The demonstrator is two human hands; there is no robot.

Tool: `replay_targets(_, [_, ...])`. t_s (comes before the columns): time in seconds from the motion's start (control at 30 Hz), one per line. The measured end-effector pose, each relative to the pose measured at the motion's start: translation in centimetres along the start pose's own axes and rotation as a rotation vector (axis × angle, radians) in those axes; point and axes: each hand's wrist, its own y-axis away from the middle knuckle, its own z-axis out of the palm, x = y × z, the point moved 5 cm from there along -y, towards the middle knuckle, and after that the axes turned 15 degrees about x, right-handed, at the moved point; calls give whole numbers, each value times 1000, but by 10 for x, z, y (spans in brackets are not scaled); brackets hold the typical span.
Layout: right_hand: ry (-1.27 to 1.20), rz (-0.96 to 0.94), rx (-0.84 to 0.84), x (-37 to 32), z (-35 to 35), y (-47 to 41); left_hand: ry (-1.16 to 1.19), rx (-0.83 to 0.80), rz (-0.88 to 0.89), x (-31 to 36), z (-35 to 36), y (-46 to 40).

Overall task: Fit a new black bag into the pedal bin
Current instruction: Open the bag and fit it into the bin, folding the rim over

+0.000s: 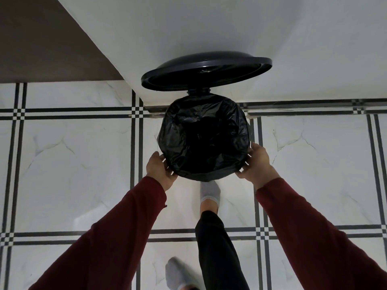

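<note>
Hands grip the pedal bin's mouth from both sides in the head view — the only view given. The left hand (160, 170) curls its fingers over the near-left edge of the black bag (204, 137), which is draped over the bin's rim and sags into its dark inside; the right hand (254, 162) does the same at the near-right edge, fingers wrapped round the plastic folded over the rim. Between the two grips the bag's near edge runs in a crumpled band, and beyond them its opening spreads wide, wrinkled all round. Past the far side of the bag, away from both hands, the lid (206, 70) stands raised on its hinge against the white wall (188, 28). Just behind the grips — nearer the person — a foot in a grey sock (210, 190) reaches under the bin's front edge on the tiled floor (83, 153). Both sleeves are dark red.
</note>
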Motion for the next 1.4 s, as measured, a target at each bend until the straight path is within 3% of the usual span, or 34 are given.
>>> replay_targets(0.07, [161, -248, 227, -8, -10, -6, -93, 110, 97, 8, -5, -1])
replay_targets(0.13, [228, -732, 413, -21, -14, 7, -181, 320, 327, 21, -11, 0])
replay_targets(0.2, [333, -1228, 359, -29, 2, 35, -136, 352, 587, 35, -4, 16])
replay_targets(0.27, [427, -1431, 325, -42, 21, 39, -116, 312, 742, 45, 9, 31])
replay_targets(0.4, [586, -1202, 284, -88, 53, 13, -370, 338, 923, 76, 37, 41])
replay_targets(0.5, [679, -942, 130, -101, 71, 2, -629, 213, 825, 91, 58, 19])
replay_targets(0.63, [760, -815, -2, -111, 82, -8, -864, 101, 801, 99, 71, -45])
replay_targets(0.73, [596, -577, -108, -108, 85, -21, -775, -15, 706, 102, 71, -36])
replay_targets(0.83, [592, -514, -82, -110, 88, -34, -712, -84, 662, 104, 69, -12])
replay_targets(0.9, [667, -576, -35, -111, 90, -38, -673, -77, 580, 99, 66, -17])
replay_targets(0.93, [779, -715, 12, -111, 90, -34, -661, -38, 576, 97, 62, -16])
replay_targets(0.97, [891, -933, 142, -113, 88, -27, -655, 29, 603, 95, 58, -15])
replay_targets(1.03, [726, -1383, 380, -101, 72, 5, -623, 243, 806, 94, 47, 0])
replay_targets(1.07, [607, -1571, 334, -83, 68, 26, -584, 319, 906, 91, 43, 10])
replay_targets(1.1, [627, -1664, 185, -62, 74, 38, -552, 347, 992, 85, 41, 22])
replay_targets(1.17, [980, -1593, -147, -17, 98, 38, -538, 333, 1042, 69, 43, 35])
replay_targets(1.27, [1717, -1276, -287, 18, 129, 5, -606, 324, 956, 51, 49, 28])
replay_targets(1.33, [1878, -1073, -350, 21, 141, -15, -595, 293, 915, 46, 55, 18])
replay_targets(1.4, [1886, -997, -341, 20, 151, -39, -599, 282, 926, 44, 57, 14])
